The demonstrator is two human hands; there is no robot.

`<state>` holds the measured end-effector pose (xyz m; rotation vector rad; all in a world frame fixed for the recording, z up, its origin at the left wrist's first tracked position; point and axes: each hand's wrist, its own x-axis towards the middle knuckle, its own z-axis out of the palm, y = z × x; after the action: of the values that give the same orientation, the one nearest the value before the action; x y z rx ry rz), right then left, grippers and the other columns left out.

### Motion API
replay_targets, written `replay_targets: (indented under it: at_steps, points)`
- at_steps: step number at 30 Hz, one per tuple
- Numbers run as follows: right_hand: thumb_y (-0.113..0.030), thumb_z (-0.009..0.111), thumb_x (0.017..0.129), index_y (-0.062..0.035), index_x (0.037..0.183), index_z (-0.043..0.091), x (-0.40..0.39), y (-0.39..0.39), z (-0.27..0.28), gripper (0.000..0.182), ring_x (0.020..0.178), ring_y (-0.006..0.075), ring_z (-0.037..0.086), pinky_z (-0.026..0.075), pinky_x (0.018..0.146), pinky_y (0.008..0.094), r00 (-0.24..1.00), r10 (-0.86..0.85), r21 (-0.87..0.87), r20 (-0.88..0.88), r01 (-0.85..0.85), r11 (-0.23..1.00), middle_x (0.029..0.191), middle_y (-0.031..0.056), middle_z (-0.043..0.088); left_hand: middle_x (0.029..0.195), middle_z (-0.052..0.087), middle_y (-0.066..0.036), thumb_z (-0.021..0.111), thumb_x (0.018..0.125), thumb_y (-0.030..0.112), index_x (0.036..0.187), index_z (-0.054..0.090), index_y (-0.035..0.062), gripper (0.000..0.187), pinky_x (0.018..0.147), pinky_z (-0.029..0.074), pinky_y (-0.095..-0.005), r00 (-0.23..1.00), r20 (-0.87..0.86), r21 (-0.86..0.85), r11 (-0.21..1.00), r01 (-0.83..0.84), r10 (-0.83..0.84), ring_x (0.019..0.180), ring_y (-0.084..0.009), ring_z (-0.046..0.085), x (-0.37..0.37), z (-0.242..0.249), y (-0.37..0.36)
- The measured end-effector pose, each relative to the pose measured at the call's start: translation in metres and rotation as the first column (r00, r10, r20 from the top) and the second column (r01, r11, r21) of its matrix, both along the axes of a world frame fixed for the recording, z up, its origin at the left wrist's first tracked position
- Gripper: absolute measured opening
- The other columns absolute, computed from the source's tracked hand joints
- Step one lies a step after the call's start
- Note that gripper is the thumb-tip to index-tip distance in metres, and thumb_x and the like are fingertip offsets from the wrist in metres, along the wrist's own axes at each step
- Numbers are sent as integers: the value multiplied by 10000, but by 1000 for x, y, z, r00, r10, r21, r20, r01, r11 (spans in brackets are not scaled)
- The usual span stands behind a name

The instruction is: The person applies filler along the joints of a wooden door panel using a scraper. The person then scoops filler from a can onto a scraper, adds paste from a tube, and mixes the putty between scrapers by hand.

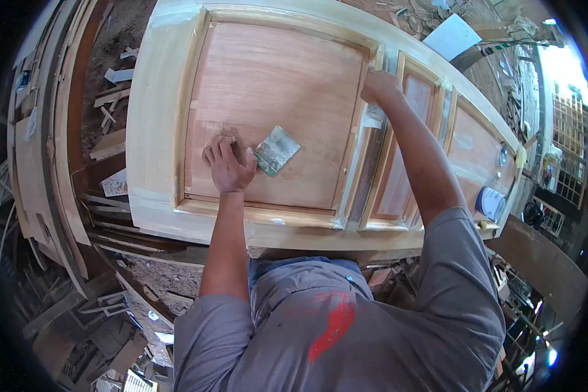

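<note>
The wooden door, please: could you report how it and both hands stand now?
Left hand on the large recessed panel; right hand at its frame, grip hidden. Wooden door lying flat. Whitish square piece on the panel beside the left hand.

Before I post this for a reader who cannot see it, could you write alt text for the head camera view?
A person in a grey shirt leans over a pale wooden door, left hand on its largest panel beside a stained square, right hand at that panel's frame. Wood scraps lie to the left.
</note>
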<state>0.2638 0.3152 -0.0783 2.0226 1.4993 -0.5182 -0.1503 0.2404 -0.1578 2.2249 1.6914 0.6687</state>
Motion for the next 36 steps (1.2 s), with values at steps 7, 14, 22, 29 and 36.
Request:
replay_targets:
  at_steps: [7,14,22,29,36]
  points:
    - [-189,566,851,57,1244,627,-61,-79,12,467,1009,338,739,597,822,461,1000,17,-24,-1,-18,1000,1100,190,748,1174,567,-175,707,797,346,1084,581,46,434,1037,352,-565,1000,8,46,999,-5,4,1118,-400,496,-1,-1,0]
    - [-192,598,862,37,1193,669,-106,-147,29,409,1005,334,740,590,835,459,993,-50,-96,-110,39,995,1078,193,750,1054,622,-98,652,947,237,803,651,58,230,962,401,-513,994,106,183,983,-24,5,1012,-340,566,-2,-5,1]
    - [-205,565,934,-88,1092,755,-152,-235,29,274,960,291,763,595,772,429,991,-69,-136,-117,53,989,1043,142,773,1074,631,-86,597,990,198,847,679,53,220,947,411,-485,999,48,219,975,-32,22,1039,-312,580,-4,-15,1]
    - [-209,585,902,-106,1057,771,-186,-307,21,263,941,292,762,593,763,430,972,-141,-135,-189,116,984,1040,147,771,1119,642,-93,553,1016,193,928,672,40,213,953,416,-490,1000,0,219,976,-3,4,1067,-316,578,-8,-18,-2]
    - [-245,607,821,-51,1056,759,-171,-328,68,341,990,387,715,565,875,478,798,-441,-91,-412,445,891,1027,204,743,1120,648,-133,542,1019,187,922,656,19,225,917,441,-524,1000,31,276,961,-13,5,1067,-354,592,-11,-24,-7]
